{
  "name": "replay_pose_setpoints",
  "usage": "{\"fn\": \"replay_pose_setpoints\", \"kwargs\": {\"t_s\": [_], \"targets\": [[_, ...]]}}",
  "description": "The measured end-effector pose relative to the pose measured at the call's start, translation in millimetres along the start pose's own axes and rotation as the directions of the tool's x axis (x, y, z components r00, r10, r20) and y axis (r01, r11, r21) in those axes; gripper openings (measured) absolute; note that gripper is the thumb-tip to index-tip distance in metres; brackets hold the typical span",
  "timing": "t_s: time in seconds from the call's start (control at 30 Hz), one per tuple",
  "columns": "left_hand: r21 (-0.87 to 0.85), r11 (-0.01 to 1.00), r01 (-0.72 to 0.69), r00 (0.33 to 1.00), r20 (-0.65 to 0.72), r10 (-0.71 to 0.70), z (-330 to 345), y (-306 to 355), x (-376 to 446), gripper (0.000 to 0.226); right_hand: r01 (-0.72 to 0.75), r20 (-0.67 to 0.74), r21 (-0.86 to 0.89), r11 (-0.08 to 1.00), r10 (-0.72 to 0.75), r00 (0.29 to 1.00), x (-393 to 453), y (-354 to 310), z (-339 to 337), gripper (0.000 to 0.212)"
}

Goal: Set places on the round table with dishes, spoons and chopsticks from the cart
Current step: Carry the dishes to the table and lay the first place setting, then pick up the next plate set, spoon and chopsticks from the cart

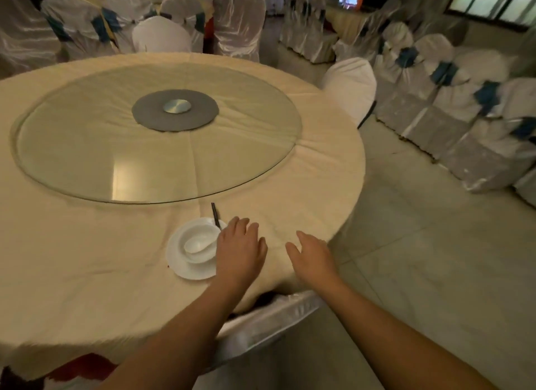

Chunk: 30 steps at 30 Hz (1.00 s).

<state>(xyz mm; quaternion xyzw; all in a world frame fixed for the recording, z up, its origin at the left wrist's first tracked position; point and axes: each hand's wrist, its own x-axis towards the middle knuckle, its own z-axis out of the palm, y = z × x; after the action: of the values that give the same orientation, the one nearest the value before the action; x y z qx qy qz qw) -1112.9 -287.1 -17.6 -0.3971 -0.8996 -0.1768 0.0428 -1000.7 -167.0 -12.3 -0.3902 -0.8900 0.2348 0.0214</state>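
**Cream, white and grey at my place setting**

The round cream-yellow cloth-covered bench (pixel 87 244) in front of me is plain, with no print. On it sits a clear, faintly green round glass turntable (pixel 87 145) with a flat grey disc (pixel 150 116) at its middle and a shiny silver hub (pixel 177 106). The round saucer (pixel 185 269), the small bowl (pixel 200 257) and the ceramic spoon (pixel 195 243) are all plain white. The thin chopsticks (pixel 215 214) are black. The chair covers (pixel 352 85) around are glossy white, several tied with blue bows (pixel 443 71). The floor tiles (pixel 420 259) are pale grey.
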Motion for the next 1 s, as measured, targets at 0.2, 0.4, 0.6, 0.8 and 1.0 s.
{"fn": "replay_pose_setpoints", "kwargs": {"t_s": [0.2, 0.4, 0.6, 0.8, 1.0], "targets": [[0.111, 0.989, -0.102, 0.99, 0.11, 0.09, 1, 77, 29, 0.044, -0.136, -0.213, -0.034, 0.99, 0.125, 0.969, -37, 77, -97, 0.041], [0.023, 0.981, -0.192, 0.98, 0.064, 0.19, 2, 221, 3, 0.044, -0.298, -0.393, -0.057, 0.953, 0.253, 0.884, -119, 181, -176, 0.041], [-0.1, 0.908, -0.406, 0.906, 0.083, 0.414, 13, 365, -64, 0.038, -0.462, -0.475, -0.068, 0.884, 0.379, 0.795, -218, 284, -209, 0.044], [-0.177, 0.799, -0.575, 0.795, 0.11, 0.596, 32, 482, -119, 0.043, -0.64, -0.564, 0.037, 0.767, 0.545, 0.621, -308, 368, -242, 0.048], [-0.285, 0.636, -0.717, 0.632, 0.118, 0.766, 56, 590, -162, 0.046, -0.787, -0.566, 0.136, 0.602, 0.699, 0.437, -377, 426, -250, 0.045]]}}
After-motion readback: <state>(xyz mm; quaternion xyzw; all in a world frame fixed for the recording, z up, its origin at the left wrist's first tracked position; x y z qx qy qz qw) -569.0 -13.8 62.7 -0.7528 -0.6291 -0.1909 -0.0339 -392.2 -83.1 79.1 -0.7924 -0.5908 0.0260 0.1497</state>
